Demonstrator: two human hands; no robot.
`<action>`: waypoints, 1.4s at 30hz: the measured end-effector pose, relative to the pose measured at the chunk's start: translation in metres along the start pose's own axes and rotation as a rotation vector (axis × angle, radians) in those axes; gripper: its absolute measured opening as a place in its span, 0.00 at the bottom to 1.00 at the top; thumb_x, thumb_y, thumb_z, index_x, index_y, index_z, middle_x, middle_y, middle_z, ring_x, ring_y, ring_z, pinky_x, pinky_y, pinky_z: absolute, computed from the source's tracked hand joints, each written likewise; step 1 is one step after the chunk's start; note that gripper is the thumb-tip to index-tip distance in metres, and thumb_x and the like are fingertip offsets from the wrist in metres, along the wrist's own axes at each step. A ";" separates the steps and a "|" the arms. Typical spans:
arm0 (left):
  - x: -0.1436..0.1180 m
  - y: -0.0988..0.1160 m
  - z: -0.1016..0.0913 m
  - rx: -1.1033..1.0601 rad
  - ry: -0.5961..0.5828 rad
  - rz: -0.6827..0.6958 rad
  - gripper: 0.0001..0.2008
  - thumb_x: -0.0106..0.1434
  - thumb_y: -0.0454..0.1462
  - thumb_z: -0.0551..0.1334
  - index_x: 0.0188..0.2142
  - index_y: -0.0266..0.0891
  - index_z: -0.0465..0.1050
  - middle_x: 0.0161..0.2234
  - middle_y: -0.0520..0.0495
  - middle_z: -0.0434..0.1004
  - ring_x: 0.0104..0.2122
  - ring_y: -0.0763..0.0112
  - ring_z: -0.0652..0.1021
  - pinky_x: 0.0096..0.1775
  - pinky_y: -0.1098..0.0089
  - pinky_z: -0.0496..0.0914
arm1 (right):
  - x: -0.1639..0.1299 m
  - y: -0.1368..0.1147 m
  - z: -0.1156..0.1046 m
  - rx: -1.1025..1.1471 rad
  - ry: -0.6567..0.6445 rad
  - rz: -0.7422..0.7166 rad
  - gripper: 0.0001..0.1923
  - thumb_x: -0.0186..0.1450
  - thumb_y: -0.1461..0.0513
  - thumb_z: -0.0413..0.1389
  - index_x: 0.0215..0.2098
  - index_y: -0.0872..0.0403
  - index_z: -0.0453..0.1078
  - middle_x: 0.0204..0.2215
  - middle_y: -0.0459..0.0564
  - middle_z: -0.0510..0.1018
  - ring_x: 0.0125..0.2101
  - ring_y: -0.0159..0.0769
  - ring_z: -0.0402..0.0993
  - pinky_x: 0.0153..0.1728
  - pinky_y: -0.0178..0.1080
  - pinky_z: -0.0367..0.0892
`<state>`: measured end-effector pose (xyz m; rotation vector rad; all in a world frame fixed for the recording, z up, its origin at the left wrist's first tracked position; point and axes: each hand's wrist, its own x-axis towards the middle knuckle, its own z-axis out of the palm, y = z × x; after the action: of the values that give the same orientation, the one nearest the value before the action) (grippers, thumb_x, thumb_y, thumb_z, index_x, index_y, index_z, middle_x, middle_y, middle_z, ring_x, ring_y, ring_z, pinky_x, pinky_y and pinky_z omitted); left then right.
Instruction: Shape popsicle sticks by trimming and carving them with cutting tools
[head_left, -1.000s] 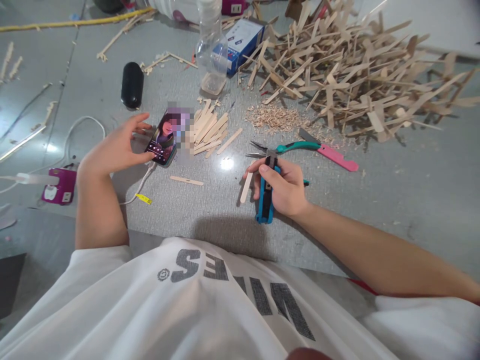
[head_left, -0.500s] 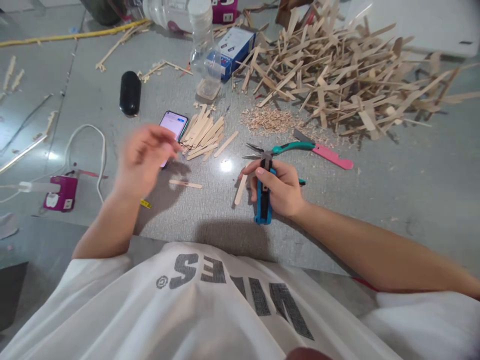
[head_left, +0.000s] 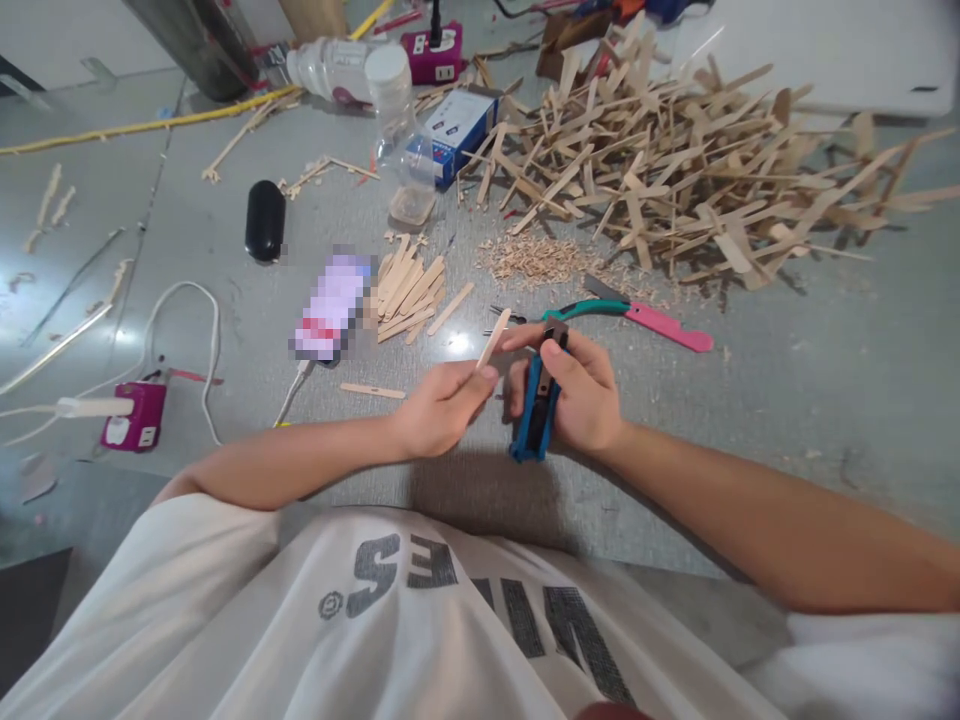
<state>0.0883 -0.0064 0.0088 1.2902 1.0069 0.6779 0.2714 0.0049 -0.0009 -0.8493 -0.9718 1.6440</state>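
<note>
Two hands meet over a cluttered grey table (head_left: 750,400), one with a wooden stick, one with a blue cutter.

The left hand (head_left: 439,410) pinches a wooden stick (head_left: 493,338) between thumb and fingertips, tilted up and away; the right hand (head_left: 577,390) is wrapped around a blue utility knife (head_left: 536,410), thumb on its top, just beside the stick. Just beyond the hands lie teal-handled pliers (head_left: 577,308) and a pink tool (head_left: 667,327). Further off sit a heap of wood shavings (head_left: 536,255) and a large pile of sticks (head_left: 675,170). To the left: a small stack of sticks (head_left: 409,285), a phone (head_left: 330,308) on a cable, one loose stick (head_left: 373,391), a black case (head_left: 265,220), a plastic bottle (head_left: 397,130).
</note>
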 end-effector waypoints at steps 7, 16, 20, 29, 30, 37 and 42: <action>0.001 0.003 -0.013 -0.186 -0.096 -0.011 0.34 0.71 0.65 0.61 0.23 0.40 0.66 0.20 0.53 0.63 0.21 0.76 0.59 0.25 0.69 0.56 | -0.005 0.000 -0.001 -0.046 -0.208 0.183 0.22 0.74 0.43 0.62 0.38 0.52 0.67 0.23 0.42 0.77 0.14 0.31 0.73 0.14 0.33 0.69; 0.003 0.004 -0.014 -0.168 -0.005 -0.129 0.35 0.66 0.68 0.66 0.30 0.37 0.77 0.18 0.53 0.69 0.17 0.77 0.67 0.22 0.72 0.60 | 0.000 -0.009 -0.003 -0.049 -0.216 0.251 0.19 0.74 0.47 0.63 0.35 0.53 0.71 0.24 0.43 0.75 0.17 0.30 0.72 0.13 0.33 0.72; 0.004 0.005 -0.015 -0.090 0.066 -0.131 0.34 0.67 0.68 0.64 0.34 0.37 0.79 0.19 0.52 0.73 0.17 0.77 0.69 0.22 0.73 0.62 | -0.002 -0.008 -0.005 -0.055 -0.180 0.262 0.21 0.73 0.44 0.63 0.38 0.53 0.70 0.22 0.42 0.76 0.15 0.30 0.72 0.13 0.31 0.70; 0.007 0.003 -0.015 -0.181 0.089 -0.096 0.34 0.69 0.65 0.64 0.42 0.34 0.80 0.20 0.53 0.73 0.17 0.78 0.67 0.20 0.74 0.61 | -0.004 -0.010 -0.003 -0.052 -0.149 0.225 0.20 0.74 0.46 0.62 0.38 0.52 0.70 0.21 0.42 0.77 0.14 0.31 0.74 0.13 0.30 0.69; 0.007 0.002 -0.014 -0.200 0.080 -0.094 0.33 0.69 0.64 0.64 0.43 0.34 0.80 0.20 0.53 0.73 0.18 0.78 0.67 0.21 0.74 0.62 | -0.004 -0.010 -0.003 -0.060 -0.145 0.226 0.19 0.74 0.46 0.62 0.38 0.52 0.70 0.21 0.42 0.77 0.14 0.30 0.74 0.13 0.30 0.68; 0.008 0.002 -0.013 -0.183 0.014 -0.110 0.25 0.72 0.58 0.65 0.35 0.38 0.73 0.26 0.48 0.80 0.20 0.77 0.73 0.22 0.75 0.69 | 0.003 -0.016 -0.003 -0.126 -0.237 0.314 0.16 0.75 0.50 0.61 0.36 0.53 0.70 0.21 0.42 0.74 0.15 0.29 0.70 0.12 0.31 0.70; 0.007 0.009 -0.013 -0.137 -0.009 -0.089 0.22 0.76 0.52 0.63 0.32 0.38 0.71 0.27 0.47 0.82 0.21 0.77 0.74 0.23 0.76 0.69 | 0.006 -0.019 -0.003 -0.153 -0.243 0.417 0.13 0.75 0.55 0.59 0.36 0.53 0.69 0.21 0.42 0.71 0.18 0.30 0.69 0.11 0.32 0.73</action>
<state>0.0806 0.0069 0.0163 1.1216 0.9876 0.6608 0.2802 0.0145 0.0145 -1.0219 -1.1556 2.0849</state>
